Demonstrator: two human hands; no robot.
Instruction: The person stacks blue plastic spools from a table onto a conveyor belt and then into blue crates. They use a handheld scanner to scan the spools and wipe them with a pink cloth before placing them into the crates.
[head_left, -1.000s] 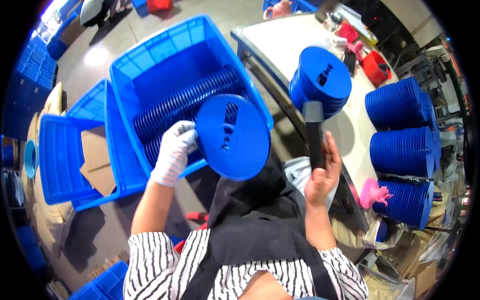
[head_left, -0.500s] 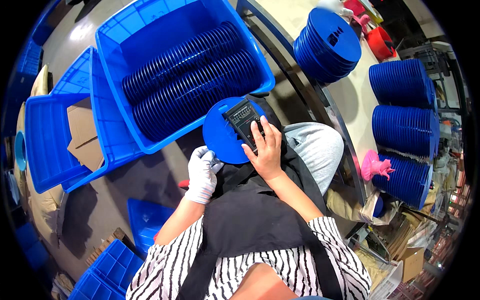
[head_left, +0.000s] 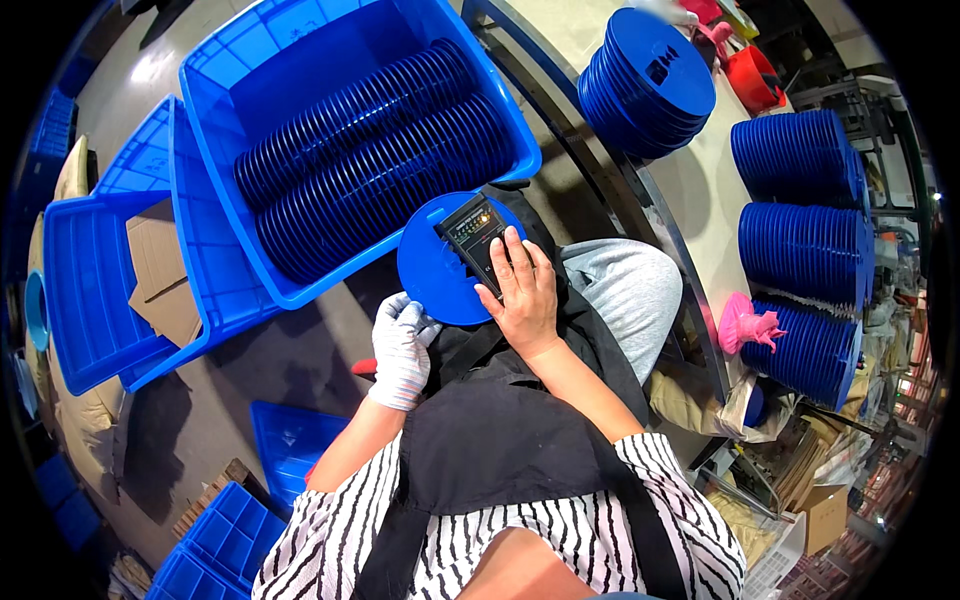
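Leftmost, well beyond the gloved fingers, a blue crate (head_left: 95,285) holds folded cardboard (head_left: 162,270); nearer, just past the fingertips, a large blue tub (head_left: 330,282) carries two rows of discs (head_left: 385,185) on edge, perhaps to pack them tightly. The left hand (head_left: 402,355) has its fingers clamped on the near-left rim of a blue disc (head_left: 425,268), apparently to steady it over the dark apron (head_left: 505,450). Right of that grip, a black handheld device (head_left: 470,232) with lit indicators lies across the disc, under the right hand (head_left: 526,308), whose fingers spread slightly over its lower part, leaving the lights uncovered; whether they grip or merely press, I cannot tell. Farther right of both hands, the bench (head_left: 705,195) bears a disc stack (head_left: 645,90) and more rows (head_left: 800,245).
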